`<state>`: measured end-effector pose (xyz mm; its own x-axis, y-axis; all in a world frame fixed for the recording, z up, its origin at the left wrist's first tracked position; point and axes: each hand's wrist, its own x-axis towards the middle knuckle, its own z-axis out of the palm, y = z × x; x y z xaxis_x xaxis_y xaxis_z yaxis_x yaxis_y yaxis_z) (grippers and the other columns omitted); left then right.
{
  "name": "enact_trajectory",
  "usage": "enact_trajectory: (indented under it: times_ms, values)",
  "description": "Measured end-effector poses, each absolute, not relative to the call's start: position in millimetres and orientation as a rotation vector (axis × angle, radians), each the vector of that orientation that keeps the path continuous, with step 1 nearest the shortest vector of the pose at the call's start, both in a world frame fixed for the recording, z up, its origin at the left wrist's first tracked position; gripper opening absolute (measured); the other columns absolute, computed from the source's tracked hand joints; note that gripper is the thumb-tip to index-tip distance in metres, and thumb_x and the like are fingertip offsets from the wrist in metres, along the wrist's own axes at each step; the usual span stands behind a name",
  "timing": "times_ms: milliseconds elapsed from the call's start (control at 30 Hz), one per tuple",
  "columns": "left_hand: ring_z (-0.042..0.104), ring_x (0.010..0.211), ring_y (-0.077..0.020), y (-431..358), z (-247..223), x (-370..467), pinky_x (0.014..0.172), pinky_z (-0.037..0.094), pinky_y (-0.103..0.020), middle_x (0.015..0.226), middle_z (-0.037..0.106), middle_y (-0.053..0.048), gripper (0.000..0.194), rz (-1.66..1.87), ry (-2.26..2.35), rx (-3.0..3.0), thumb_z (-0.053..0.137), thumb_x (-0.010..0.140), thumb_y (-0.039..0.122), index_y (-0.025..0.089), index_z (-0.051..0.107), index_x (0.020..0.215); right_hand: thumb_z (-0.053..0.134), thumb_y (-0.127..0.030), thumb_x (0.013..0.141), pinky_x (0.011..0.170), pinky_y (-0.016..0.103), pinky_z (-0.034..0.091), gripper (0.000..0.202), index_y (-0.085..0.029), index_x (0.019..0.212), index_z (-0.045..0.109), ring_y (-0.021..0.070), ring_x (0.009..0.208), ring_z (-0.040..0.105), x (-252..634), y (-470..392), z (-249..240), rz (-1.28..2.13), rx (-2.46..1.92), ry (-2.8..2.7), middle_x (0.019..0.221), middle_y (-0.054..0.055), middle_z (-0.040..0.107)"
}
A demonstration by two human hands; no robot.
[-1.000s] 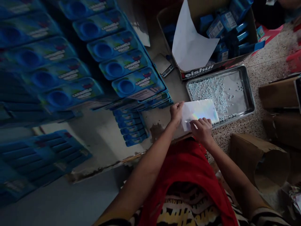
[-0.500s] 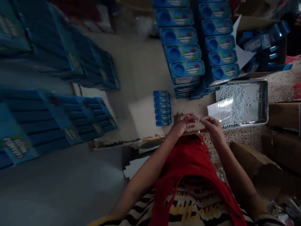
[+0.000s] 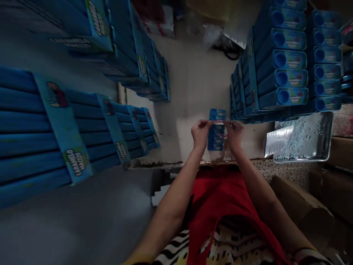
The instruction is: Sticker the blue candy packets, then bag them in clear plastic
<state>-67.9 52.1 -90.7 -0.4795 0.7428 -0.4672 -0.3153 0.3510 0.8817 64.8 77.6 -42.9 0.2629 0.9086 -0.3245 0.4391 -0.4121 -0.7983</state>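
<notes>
My left hand (image 3: 200,134) and my right hand (image 3: 234,134) each pinch one end of a thin pinkish strip (image 3: 217,122). The strip is held taut and level between them; its material is too blurred to tell. Directly under it, on the table, a small row of blue boxes (image 3: 216,145) stands with their printed ends up. The strip crosses the upper part of this row, but whether it touches the boxes I cannot tell.
Stacked blue boxes (image 3: 292,79) rise at the right, and banded stacks (image 3: 49,132) fill the left. At right, a metal tray (image 3: 328,138) holds small pale balls and a clear scoop-like sheet (image 3: 279,140). Black loop handles (image 3: 231,55) lie at the back. Cardboard boxes (image 3: 296,198) are lower right.
My hands were close together beside the row of blue boxes; now they are apart above it, stretching the strip. The view has shifted, so the surroundings appear farther right.
</notes>
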Motion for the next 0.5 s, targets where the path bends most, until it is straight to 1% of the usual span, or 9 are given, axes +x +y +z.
enact_trajectory:
  times_ms: [100,200,333,500]
  values:
    - [0.064,0.078,-0.0159,83.6,-112.4,-83.9,0.076,0.050,-0.027,0.078,0.068,-0.002,0.027,1.322,1.602,0.355,0.084,0.074,0.038,0.019,0.066,0.077,0.069,-0.049,0.090,0.070,0.028,0.049,0.032,-0.020,0.092,0.081,0.0191,0.074,0.068,43.2,105.8,-61.0,0.912,-2.113,-1.349,0.075,0.002,0.074]
    - [0.066,0.077,-0.0161,103.8,-125.4,-89.2,0.074,0.050,-0.026,0.077,0.069,-0.003,0.025,1.294,1.544,0.333,0.084,0.073,0.035,0.018,0.066,0.078,0.069,-0.045,0.091,0.075,0.029,0.049,0.028,-0.021,0.093,0.082,0.0225,0.083,0.072,35.3,122.9,-70.8,0.835,-2.216,-1.395,0.084,0.005,0.079]
    - [0.068,0.074,-0.0163,112.0,-132.2,-90.9,0.073,0.050,-0.027,0.074,0.068,-0.002,0.022,1.283,1.522,0.289,0.084,0.072,0.031,0.018,0.066,0.076,0.069,-0.044,0.091,0.077,0.031,0.050,0.026,-0.022,0.093,0.083,0.0257,0.088,0.075,34.8,129.8,-78.6,0.811,-2.264,-1.436,0.093,0.009,0.082]
    - [0.069,0.075,-0.0180,110.5,-135.5,-93.7,0.072,0.050,-0.027,0.075,0.070,-0.003,0.024,1.268,1.499,0.315,0.084,0.070,0.033,0.019,0.067,0.076,0.069,-0.044,0.092,0.079,0.031,0.051,0.029,-0.020,0.097,0.084,0.0259,0.090,0.076,36.3,129.5,-82.7,0.823,-2.256,-1.453,0.095,0.010,0.083]
